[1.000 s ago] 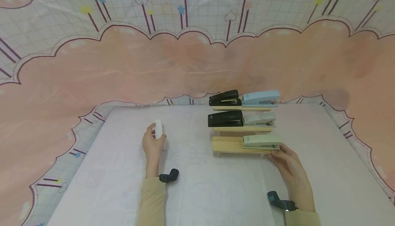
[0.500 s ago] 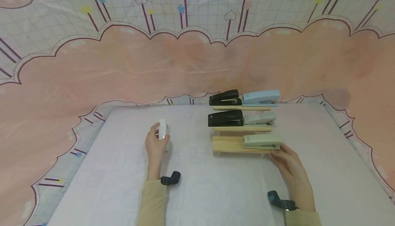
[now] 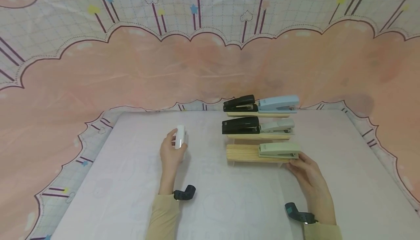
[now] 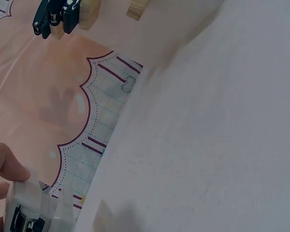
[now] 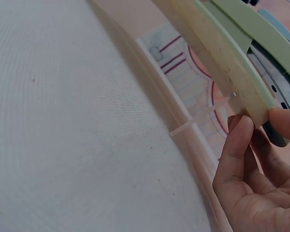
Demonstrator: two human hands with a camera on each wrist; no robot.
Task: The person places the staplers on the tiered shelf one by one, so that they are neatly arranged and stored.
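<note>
A white stapler (image 3: pixel 180 137) stands upright on the left of the table, gripped between the thumb and fingers of my left hand (image 3: pixel 170 156). Its end (image 4: pixel 26 205) shows at the lower left of the left wrist view. My right hand (image 3: pixel 310 178) pinches the right end of the front wooden shelf (image 3: pixel 242 153). On that shelf's right half lies a light green stapler (image 3: pixel 279 149), its end right at my right fingers (image 5: pixel 238 140). The shelf's left half is bare wood.
Behind, a middle shelf (image 3: pixel 259 137) bears a black stapler (image 3: pixel 240 125) and a pale grey-green one (image 3: pixel 278 126). The rear shelf (image 3: pixel 257 115) bears another black stapler (image 3: pixel 238 104) and a light blue one (image 3: pixel 278 103). A white cloth (image 3: pixel 210 211) covers the table.
My left hand has moved to the right with the white stapler, closer to the shelves. The right hand keeps its hold on the shelf end.
</note>
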